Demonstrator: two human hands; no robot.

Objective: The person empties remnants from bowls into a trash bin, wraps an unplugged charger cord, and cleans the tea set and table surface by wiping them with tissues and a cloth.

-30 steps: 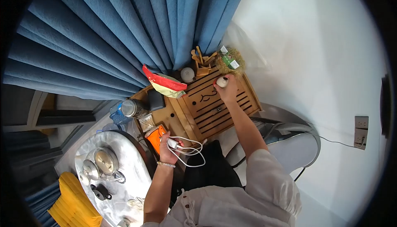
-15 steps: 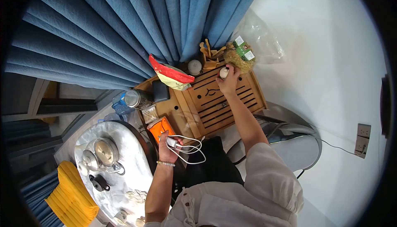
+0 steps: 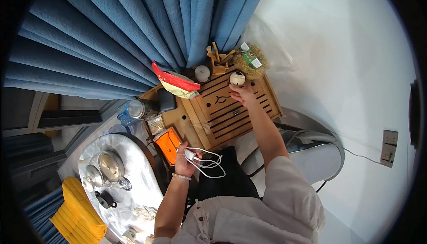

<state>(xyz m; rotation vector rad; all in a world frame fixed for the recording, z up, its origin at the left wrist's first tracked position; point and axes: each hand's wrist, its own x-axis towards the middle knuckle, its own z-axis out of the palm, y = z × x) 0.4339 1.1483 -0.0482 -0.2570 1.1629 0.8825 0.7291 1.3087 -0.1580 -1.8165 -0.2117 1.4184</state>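
My left hand [image 3: 185, 159] is closed around a white charger plug [image 3: 190, 154]. Its white cable [image 3: 213, 163] hangs in loose loops to the right of the fingers, near an orange pack [image 3: 167, 145]. Over the far part of a slatted wooden tea tray [image 3: 201, 124], my right hand [image 3: 243, 94] has its fingers at the near side and base of a small round cream figurine [image 3: 237, 78] with dark marks. The undersides of those fingers are hidden. Just beyond stands a bag of dried greenish-brown plant material [image 3: 251, 64] with a green label.
Wooden tea tools [image 3: 218, 60], a round grey-white object [image 3: 202, 73] and a red-and-cream pouch [image 3: 178, 84] line the tray's far side. A lidded jar [image 3: 138, 109] and cotton swabs [image 3: 155, 124] sit left. A marble table [image 3: 147, 186] holds a glass teapot [image 3: 111, 165]. Wall sockets [image 3: 389, 148] are right.
My right hand has drawn back toward me and no longer covers the figurine's right side, so more of it shows. The left hand still holds the charger. The view has shifted slightly.
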